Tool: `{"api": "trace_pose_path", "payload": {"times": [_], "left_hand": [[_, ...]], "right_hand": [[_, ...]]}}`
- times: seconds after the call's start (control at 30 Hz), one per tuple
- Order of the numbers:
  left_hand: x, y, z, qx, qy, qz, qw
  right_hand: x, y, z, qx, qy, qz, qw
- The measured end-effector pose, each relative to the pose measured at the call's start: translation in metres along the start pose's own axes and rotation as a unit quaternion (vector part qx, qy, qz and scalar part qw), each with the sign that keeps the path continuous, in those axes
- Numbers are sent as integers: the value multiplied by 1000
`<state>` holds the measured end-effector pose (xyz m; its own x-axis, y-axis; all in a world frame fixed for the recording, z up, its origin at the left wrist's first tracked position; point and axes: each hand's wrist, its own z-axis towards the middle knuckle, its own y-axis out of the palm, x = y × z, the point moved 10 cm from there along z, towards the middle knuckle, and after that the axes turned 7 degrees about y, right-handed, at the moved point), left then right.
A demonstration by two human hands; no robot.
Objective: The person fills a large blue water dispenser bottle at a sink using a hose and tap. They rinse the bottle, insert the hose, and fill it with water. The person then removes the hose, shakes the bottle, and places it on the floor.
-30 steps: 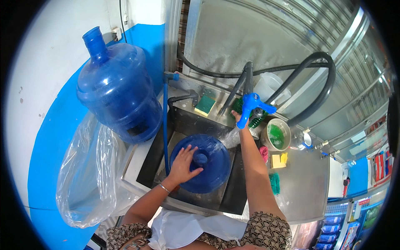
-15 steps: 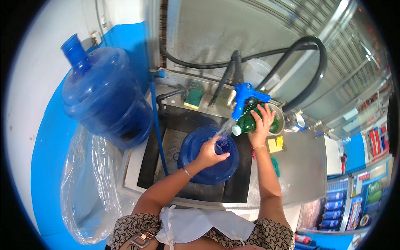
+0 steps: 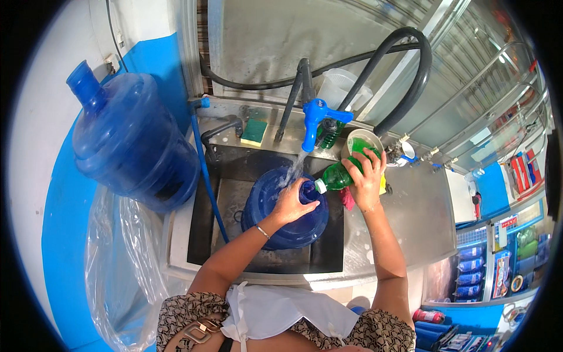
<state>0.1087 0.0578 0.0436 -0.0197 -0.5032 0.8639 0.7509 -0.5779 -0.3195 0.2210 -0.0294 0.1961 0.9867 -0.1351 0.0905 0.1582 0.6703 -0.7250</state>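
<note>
A blue water jug (image 3: 296,230) stands in the dark sink (image 3: 202,234), its open neck facing up. My left hand (image 3: 287,205) is wrapped round that neck. My right hand (image 3: 365,180) grips a clear bottle of green liquid (image 3: 336,176), tilted left so that its white cap is at the rim of the jug's neck. Whether liquid is leaving the bottle I cannot tell. From the blue-handled tap (image 3: 316,120) water runs down onto the jug beside my left hand.
A second large blue jug (image 3: 138,144) stands left of the sink, above clear plastic sheeting (image 3: 126,252). Behind the sink lie a green-and-yellow sponge (image 3: 254,132) and a black hose (image 3: 419,76). A bowl with green contents (image 3: 362,138) sits right of the tap.
The bottle has come down and left, its cap now at the jug's neck. My left hand stays on the neck. The whole view has shifted slightly.
</note>
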Motion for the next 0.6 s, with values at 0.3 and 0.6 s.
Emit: {"api": "trace_pose_path", "payload": {"times": [0.3, 0.6], "left_hand": [[-9, -35, -9, 64, 8, -9, 998], [-18, -54, -22, 60, -28, -51, 996]], "right_hand": [[16, 92, 0, -70, 179, 332, 923], [69, 341, 1, -84, 420, 283, 858]]}}
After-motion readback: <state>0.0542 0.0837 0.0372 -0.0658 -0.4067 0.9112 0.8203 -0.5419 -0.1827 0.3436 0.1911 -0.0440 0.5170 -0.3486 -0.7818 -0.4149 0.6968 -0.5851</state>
